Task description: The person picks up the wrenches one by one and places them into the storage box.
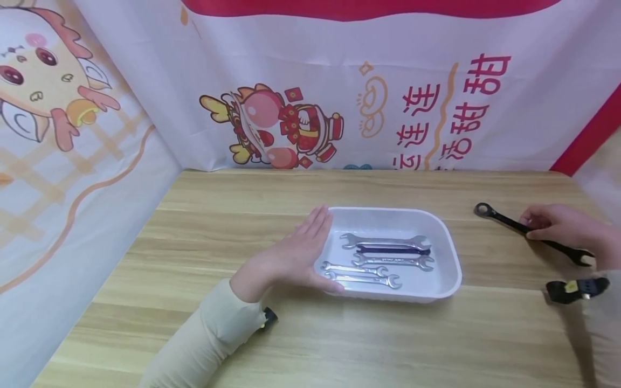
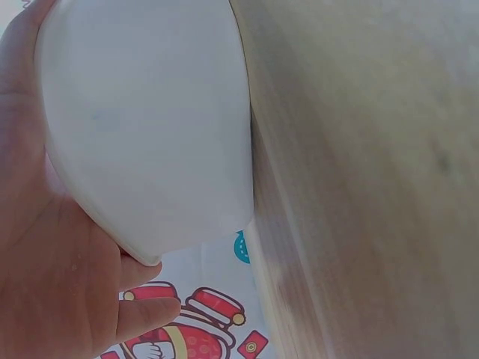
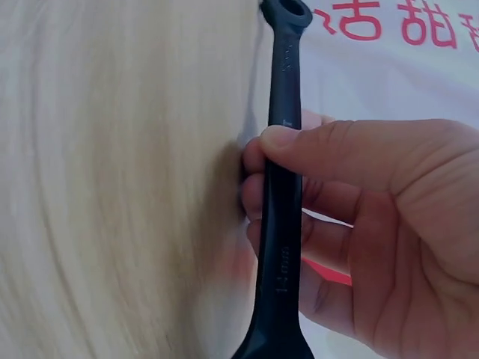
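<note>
In the head view, my right hand (image 1: 565, 229) pinches a black combination wrench (image 1: 509, 222) at its shank, low over the right of the table. The ring end points to the far left, the open end to the near right. My right thumb (image 3: 299, 146) presses across the shank in the right wrist view, the fingers behind it. My left hand (image 1: 298, 256) lies with fingers straight along the left end of a white plastic tray (image 1: 451, 258), its thumb at the near rim. Inside the tray are several silver open-end wrenches (image 1: 383, 242) and a dark wrench (image 1: 393, 250).
The wood-grain table (image 1: 233, 215) carries the tray near its middle. A printed cloth (image 1: 301, 64) hangs along the back edge, and another patterned cloth (image 1: 73, 178) covers the left side. Dark wrist straps (image 1: 574, 289) show at the sleeves.
</note>
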The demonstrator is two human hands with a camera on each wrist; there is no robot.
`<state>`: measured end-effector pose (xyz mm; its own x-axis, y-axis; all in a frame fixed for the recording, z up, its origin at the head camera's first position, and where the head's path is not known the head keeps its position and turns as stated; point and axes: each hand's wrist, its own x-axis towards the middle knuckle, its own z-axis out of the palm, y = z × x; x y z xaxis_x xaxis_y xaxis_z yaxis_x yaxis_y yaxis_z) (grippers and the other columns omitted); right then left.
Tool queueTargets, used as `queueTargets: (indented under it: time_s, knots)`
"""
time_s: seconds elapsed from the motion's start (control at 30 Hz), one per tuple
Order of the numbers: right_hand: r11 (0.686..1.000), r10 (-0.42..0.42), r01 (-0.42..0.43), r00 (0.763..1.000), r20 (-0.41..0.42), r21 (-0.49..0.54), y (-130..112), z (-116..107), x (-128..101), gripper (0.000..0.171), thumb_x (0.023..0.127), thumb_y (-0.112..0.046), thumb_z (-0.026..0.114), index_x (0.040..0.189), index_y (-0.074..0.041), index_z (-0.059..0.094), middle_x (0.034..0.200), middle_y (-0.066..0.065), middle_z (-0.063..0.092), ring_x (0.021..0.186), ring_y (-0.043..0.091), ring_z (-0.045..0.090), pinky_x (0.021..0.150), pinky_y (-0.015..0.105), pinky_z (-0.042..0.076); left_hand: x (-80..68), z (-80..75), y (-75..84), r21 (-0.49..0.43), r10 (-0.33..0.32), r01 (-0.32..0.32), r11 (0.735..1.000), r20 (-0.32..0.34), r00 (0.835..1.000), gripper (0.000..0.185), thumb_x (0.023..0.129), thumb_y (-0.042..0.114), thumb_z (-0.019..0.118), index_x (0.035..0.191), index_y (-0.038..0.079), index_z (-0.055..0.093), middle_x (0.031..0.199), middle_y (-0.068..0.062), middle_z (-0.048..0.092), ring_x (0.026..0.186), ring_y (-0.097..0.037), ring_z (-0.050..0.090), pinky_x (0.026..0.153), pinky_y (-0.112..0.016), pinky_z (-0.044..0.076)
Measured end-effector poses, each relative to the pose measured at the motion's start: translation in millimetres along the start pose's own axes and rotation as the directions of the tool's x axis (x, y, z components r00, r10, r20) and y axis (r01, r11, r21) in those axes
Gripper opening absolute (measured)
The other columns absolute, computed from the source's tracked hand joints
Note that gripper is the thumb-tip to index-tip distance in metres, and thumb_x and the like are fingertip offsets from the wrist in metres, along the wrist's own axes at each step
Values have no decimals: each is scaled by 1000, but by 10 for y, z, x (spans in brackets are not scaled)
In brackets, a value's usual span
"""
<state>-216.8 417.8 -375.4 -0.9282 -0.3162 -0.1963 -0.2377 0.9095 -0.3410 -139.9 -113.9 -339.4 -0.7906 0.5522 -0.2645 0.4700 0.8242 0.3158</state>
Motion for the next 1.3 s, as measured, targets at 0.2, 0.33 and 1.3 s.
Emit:
queueTargets:
  time_s: [0.2,0.33,1.3]
  knots:
    - [1000,4,-4,1000,-11,16,19,20,-29,14,86,-2,70,99,0,63,90,2,68,75,-8,48,67,17,45,16,16,-12,0,1,-1,1000,-9,1000,140,65,85,65,160,12,-8,166,1,-22,154,-17,-19,126,-42,7]
    - [1000,10,-10,1000,4,18,7,13,-36,12,88,-3,68,99,-1,63,89,2,67,75,-6,48,68,17,44,11,20,-15,-5,0,0,1000,-11,1000,141,65,86,65,160,12,-8,166,0,-22,154,-17,-19,126,-43,7]
    - [988,-32,44,996,-80,146,-388,-131,-39,14,88,10,61,102,6,59,83,1,62,67,2,51,60,20,47,1,15,-2,0,6,-6,1000,-10,1000,139,67,85,65,159,10,-8,166,-2,-23,154,-19,-19,126,-42,7]
